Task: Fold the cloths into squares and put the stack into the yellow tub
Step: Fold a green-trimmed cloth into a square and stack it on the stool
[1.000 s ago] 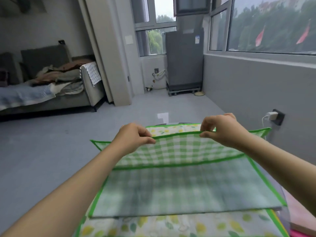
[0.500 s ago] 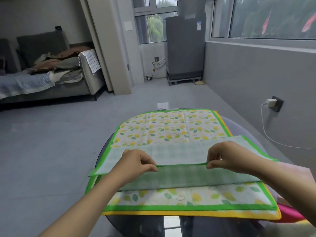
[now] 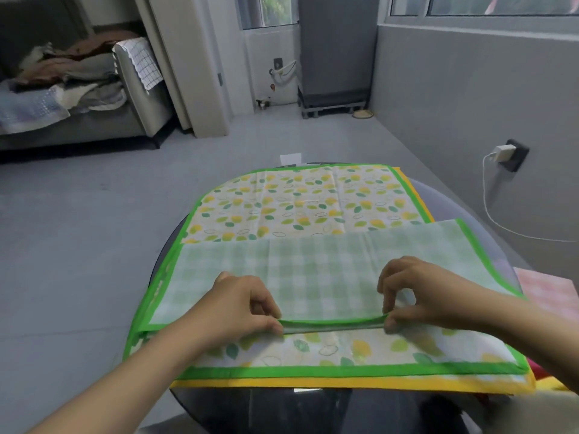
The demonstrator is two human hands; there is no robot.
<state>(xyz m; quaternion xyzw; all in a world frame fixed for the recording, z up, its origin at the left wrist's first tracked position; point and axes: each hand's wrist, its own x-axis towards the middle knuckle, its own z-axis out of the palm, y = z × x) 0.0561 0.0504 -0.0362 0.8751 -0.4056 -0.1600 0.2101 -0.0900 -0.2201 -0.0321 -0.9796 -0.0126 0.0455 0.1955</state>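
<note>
Head view: a person's left hand [image 3: 241, 308] and right hand [image 3: 416, 292] each pinch the near green-bordered edge of a green gingham cloth [image 3: 316, 270], fingers curled tight around the hem, thumbs underneath. The cloth lies folded over on itself atop a leaf-print cloth [image 3: 300, 202] with a green border, which rests on a yellow-edged cloth [image 3: 344, 383], all spread on a round dark glass surface [image 3: 250, 405]. A pink checked cloth [image 3: 545, 289] shows at the right edge. Beyond, a grey sofa [image 3: 94, 120] holds heaped laundry, and a white charger [image 3: 503, 151] sits plugged into the wall socket.
</note>
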